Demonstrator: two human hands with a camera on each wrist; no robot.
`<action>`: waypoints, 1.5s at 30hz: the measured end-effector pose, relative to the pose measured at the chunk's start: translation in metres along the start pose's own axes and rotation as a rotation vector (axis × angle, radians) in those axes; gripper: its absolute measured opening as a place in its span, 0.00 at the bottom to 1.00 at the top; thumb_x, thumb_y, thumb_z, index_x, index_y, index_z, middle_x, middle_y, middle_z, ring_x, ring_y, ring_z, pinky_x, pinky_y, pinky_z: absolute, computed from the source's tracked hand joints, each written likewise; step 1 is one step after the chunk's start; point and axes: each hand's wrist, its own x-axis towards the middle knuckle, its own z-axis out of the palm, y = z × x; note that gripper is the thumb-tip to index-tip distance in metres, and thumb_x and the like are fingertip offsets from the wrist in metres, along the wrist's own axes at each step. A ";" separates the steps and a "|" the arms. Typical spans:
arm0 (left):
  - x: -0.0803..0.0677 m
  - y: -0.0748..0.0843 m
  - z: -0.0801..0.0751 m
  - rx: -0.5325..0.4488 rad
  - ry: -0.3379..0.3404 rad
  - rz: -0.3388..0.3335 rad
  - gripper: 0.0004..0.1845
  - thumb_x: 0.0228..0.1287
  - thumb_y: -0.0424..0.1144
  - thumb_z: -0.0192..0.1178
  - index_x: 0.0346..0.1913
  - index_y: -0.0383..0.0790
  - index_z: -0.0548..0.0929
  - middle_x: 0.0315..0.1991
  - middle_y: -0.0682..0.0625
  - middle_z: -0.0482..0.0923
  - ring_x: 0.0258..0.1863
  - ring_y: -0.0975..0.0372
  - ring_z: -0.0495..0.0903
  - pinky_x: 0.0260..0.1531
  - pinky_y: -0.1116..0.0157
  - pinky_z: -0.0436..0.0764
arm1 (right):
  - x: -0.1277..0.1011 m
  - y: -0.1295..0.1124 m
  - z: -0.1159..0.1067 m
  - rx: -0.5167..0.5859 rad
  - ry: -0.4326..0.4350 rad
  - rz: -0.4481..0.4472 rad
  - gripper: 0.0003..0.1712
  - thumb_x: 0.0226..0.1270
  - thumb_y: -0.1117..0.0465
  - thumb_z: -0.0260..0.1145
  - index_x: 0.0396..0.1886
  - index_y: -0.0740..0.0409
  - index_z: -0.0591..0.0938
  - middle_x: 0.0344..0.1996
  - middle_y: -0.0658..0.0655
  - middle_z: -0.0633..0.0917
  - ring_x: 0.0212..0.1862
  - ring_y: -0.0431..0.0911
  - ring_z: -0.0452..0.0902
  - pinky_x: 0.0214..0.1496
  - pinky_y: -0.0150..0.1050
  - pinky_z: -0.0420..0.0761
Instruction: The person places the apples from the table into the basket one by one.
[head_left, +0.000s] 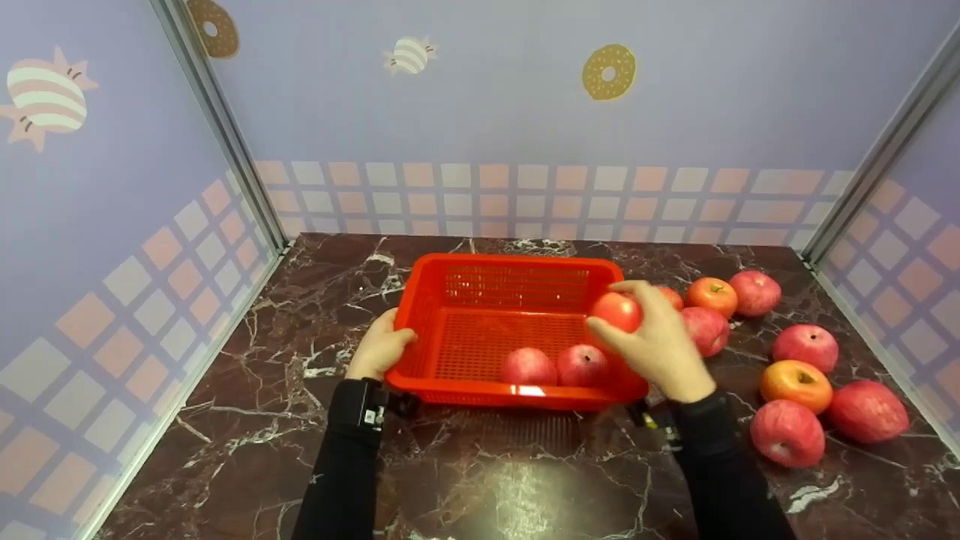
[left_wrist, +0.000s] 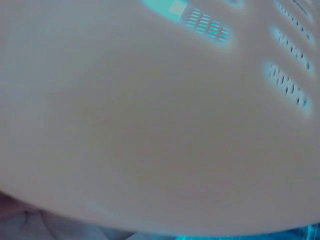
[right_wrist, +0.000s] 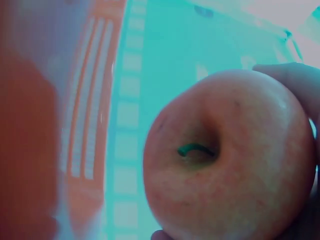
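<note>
A red plastic basket (head_left: 480, 330) with slotted walls stands on the dark marbled tabletop, two red apples (head_left: 528, 367) lying inside along its near side. My left hand (head_left: 381, 346) grips the basket's left rim, thumb over the edge; the left wrist view is mostly filled by a blurred pale surface with slots. At the basket's right side, my right hand (head_left: 664, 345) holds another apple (head_left: 617, 311) between thumb and fingers, above the rim's level. In the right wrist view this apple (right_wrist: 225, 160) shows its short stem, with fingertips around its edge.
Several red and orange apples lie to the right of the basket: a back group with an orange one (head_left: 711, 298) and a front group around another orange one (head_left: 796, 386). Patterned walls (head_left: 480, 112) enclose the table at the back and both sides.
</note>
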 end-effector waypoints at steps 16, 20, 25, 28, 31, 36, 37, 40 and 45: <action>0.001 0.000 0.004 0.012 0.009 0.006 0.30 0.60 0.26 0.50 0.68 0.28 0.70 0.60 0.30 0.77 0.52 0.47 0.81 0.48 0.57 0.81 | -0.009 -0.054 0.075 0.024 -0.142 -0.061 0.33 0.59 0.45 0.77 0.60 0.52 0.78 0.49 0.55 0.81 0.43 0.48 0.80 0.37 0.41 0.83; 0.001 0.001 0.004 0.000 0.002 0.008 0.30 0.60 0.26 0.50 0.68 0.27 0.69 0.60 0.30 0.76 0.52 0.47 0.81 0.48 0.57 0.81 | -0.010 -0.065 0.092 0.007 -0.172 -0.080 0.33 0.59 0.43 0.76 0.59 0.51 0.78 0.48 0.55 0.80 0.41 0.46 0.79 0.38 0.41 0.82; 0.002 0.000 0.004 0.019 0.002 0.017 0.30 0.60 0.26 0.51 0.68 0.28 0.70 0.60 0.30 0.76 0.54 0.46 0.81 0.49 0.56 0.81 | -0.008 -0.078 0.110 -0.014 -0.205 -0.111 0.32 0.60 0.43 0.76 0.58 0.53 0.77 0.47 0.57 0.80 0.41 0.48 0.78 0.41 0.43 0.83; 0.002 -0.001 0.003 0.023 0.004 0.013 0.29 0.60 0.27 0.51 0.67 0.29 0.70 0.60 0.30 0.76 0.54 0.46 0.81 0.50 0.56 0.81 | -0.005 -0.084 0.120 -0.031 -0.224 -0.115 0.33 0.61 0.42 0.75 0.59 0.54 0.77 0.48 0.58 0.80 0.41 0.49 0.79 0.43 0.44 0.83; 0.001 0.000 0.003 0.029 0.008 0.012 0.28 0.61 0.27 0.51 0.67 0.29 0.70 0.60 0.30 0.77 0.53 0.46 0.81 0.49 0.57 0.81 | -0.002 -0.089 0.129 -0.047 -0.234 -0.116 0.34 0.61 0.40 0.74 0.59 0.54 0.77 0.49 0.59 0.79 0.43 0.50 0.80 0.43 0.44 0.84; 0.001 0.000 0.001 0.035 0.024 0.008 0.28 0.61 0.27 0.51 0.66 0.29 0.71 0.58 0.30 0.78 0.51 0.49 0.82 0.47 0.59 0.82 | 0.003 -0.095 0.142 -0.048 -0.245 -0.114 0.34 0.62 0.41 0.74 0.58 0.56 0.76 0.50 0.61 0.79 0.47 0.53 0.80 0.48 0.46 0.85; 0.001 0.000 0.001 0.032 0.026 0.006 0.28 0.61 0.27 0.51 0.66 0.30 0.71 0.58 0.31 0.78 0.50 0.49 0.82 0.46 0.60 0.82 | 0.004 -0.096 0.145 -0.047 -0.249 -0.110 0.34 0.62 0.41 0.74 0.58 0.57 0.76 0.50 0.62 0.79 0.48 0.54 0.80 0.49 0.47 0.84; 0.001 -0.001 0.000 0.021 0.028 -0.002 0.27 0.61 0.27 0.50 0.66 0.30 0.71 0.57 0.31 0.78 0.49 0.50 0.82 0.45 0.61 0.82 | 0.005 -0.097 0.151 -0.052 -0.265 -0.092 0.33 0.64 0.42 0.72 0.58 0.58 0.76 0.51 0.64 0.79 0.49 0.57 0.79 0.51 0.49 0.83; 0.000 0.000 0.000 0.007 0.022 0.003 0.28 0.61 0.26 0.50 0.66 0.28 0.71 0.58 0.30 0.77 0.50 0.49 0.82 0.46 0.60 0.81 | 0.007 -0.096 0.160 -0.097 -0.311 -0.058 0.31 0.68 0.42 0.68 0.59 0.58 0.75 0.50 0.65 0.78 0.48 0.61 0.79 0.49 0.53 0.82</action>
